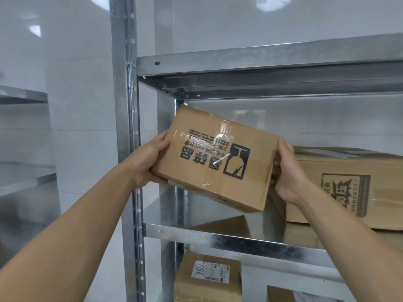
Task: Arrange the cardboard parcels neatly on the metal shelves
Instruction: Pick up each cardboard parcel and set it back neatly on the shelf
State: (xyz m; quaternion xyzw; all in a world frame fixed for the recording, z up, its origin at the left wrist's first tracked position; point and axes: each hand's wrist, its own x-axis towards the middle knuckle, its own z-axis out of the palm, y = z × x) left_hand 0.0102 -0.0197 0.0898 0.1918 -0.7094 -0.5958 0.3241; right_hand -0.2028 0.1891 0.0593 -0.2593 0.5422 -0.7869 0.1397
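Parcel [214,159] of stiff taped cardboard, tilted in mid-air before middle shelf [218,237], left of big carton [349,188] stacked there. Printed broken-glass mark [236,161]: likely fragile, probably light; glossy tape maybe slick. Best held by short ends, bare cardboard. Left hand [150,162] curled round left end, thumb on top; right hand [287,173] clamping right end, fingers partly hidden. Both hands narrow, wholly on parcel.
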